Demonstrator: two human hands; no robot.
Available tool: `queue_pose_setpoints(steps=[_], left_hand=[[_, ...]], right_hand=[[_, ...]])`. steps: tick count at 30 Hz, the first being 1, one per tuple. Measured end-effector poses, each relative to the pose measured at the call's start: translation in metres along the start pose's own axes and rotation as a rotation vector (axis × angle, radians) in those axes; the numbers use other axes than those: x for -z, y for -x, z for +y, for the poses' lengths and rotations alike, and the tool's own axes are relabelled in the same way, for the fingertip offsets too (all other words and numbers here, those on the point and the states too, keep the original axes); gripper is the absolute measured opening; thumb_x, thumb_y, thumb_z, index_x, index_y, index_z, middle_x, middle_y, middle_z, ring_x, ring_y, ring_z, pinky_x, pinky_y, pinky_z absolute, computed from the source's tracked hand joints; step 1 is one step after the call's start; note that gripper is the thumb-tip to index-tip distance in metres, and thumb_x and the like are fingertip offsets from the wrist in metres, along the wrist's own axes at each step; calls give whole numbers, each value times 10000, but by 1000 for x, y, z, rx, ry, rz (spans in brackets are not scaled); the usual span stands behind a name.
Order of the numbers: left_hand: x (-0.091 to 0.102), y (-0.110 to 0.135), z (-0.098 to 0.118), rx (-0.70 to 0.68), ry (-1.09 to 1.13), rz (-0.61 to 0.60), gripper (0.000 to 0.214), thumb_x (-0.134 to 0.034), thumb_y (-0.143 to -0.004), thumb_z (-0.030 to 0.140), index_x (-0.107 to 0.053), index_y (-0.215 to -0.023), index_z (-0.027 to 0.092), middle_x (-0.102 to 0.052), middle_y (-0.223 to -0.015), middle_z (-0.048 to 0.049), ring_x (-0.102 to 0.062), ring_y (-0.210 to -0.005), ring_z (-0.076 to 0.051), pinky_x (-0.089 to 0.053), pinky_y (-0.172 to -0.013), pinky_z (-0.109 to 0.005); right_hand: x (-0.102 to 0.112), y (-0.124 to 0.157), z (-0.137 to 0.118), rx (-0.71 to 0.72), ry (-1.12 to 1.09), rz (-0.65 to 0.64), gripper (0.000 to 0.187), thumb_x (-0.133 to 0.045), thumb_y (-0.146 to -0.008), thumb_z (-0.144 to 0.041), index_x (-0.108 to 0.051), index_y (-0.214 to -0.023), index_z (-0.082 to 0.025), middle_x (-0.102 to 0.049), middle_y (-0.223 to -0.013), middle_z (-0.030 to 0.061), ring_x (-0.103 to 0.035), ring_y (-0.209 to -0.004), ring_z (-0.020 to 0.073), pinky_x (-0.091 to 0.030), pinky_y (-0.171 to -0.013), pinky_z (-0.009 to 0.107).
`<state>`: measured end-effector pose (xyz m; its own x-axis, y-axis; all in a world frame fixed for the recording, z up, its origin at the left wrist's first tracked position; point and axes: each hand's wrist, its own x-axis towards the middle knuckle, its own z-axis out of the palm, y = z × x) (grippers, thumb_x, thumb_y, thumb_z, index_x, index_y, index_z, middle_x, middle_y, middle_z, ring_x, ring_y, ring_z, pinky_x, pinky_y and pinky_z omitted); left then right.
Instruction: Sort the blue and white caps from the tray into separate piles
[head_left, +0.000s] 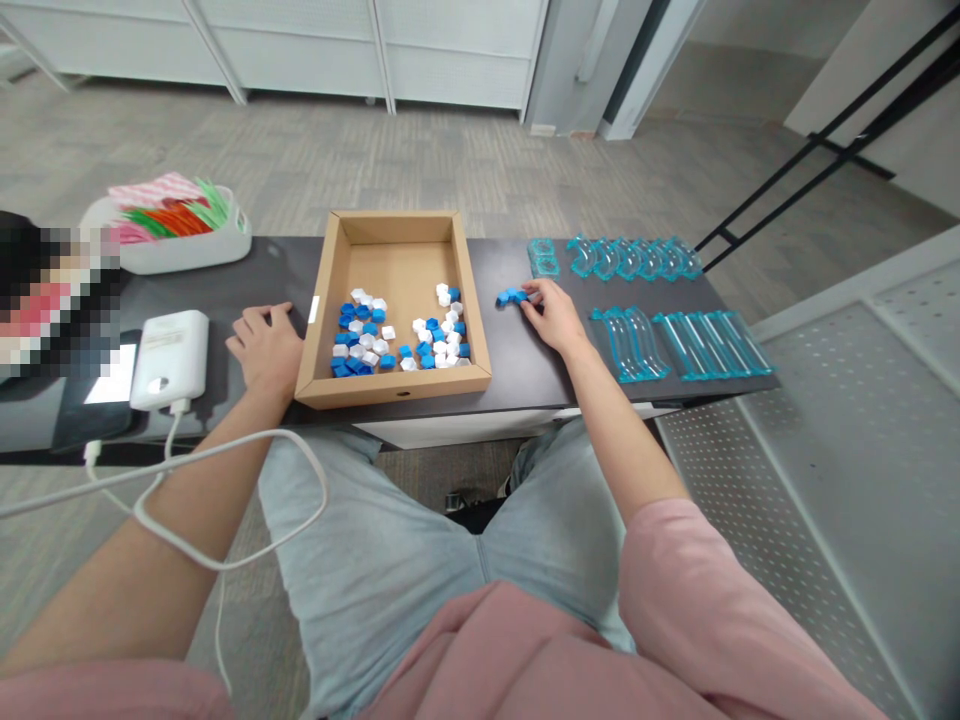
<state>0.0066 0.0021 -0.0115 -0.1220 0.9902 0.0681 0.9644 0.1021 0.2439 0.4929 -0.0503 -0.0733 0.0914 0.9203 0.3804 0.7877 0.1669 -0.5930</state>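
Observation:
My left hand (268,345) lies on the dark table against the left side of a cardboard box (474,350), its fingers spread and holding nothing. Inside the box are two loose groups of small hexagonal blocks, with white blocks (367,341) and blue blocks (352,368) mixed together. To the right of the box, my right hand (553,312) has thumb and fingertips closed around the end of a small cluster of blue hexagonal blocks (512,297) on the table. How many blocks the fingers pinch is hidden.
Teal clear plastic tubes, curved (634,258) and straight (716,345), lie in rows at the right, by small teal pieces (544,258). At the left are a white power bank (171,360) with cables, a phone (97,385) and a white bin (187,253) of colourful sticks.

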Motion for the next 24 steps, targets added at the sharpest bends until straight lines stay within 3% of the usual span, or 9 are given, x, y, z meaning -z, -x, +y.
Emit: queue_pose_setpoints(steps=[6, 13, 24], left_hand=[[-2, 0, -2, -6, -1, 14, 655, -252, -1203, 280, -613, -1720, 101, -476, -1768, -347, -438, -1598, -489, -344, -1292, -657], [0, 2, -1, -23, -4, 9, 614, -359, -1214, 324, -600, -1725, 83, -475, -1769, -368, -447, -1593, -499, -363, -1285, -670], [1, 0, 0, 5, -12, -15, 629, -300, -1209, 301, -588, -1736, 113, -473, -1773, -346, -446, -1621, -495, -349, -1292, -635]], right_hand=[[1, 0, -5, -20, 10, 9, 304, -718, -1114, -495, -765, -1297, -257, -846, -1305, 141, -753, -1011, 298, -648, -1082, 509], [3, -2, -6, -33, 15, -5, 264, -723, -1078, -400, -769, -1293, -254, -857, -1318, 144, -761, -1015, 310, -646, -1079, 527], [0, -5, -1, -48, -10, 9, 262, -736, -1058, -379, -770, -1286, -253, -831, -1334, 146, -744, -977, 297, -650, -1077, 534]])
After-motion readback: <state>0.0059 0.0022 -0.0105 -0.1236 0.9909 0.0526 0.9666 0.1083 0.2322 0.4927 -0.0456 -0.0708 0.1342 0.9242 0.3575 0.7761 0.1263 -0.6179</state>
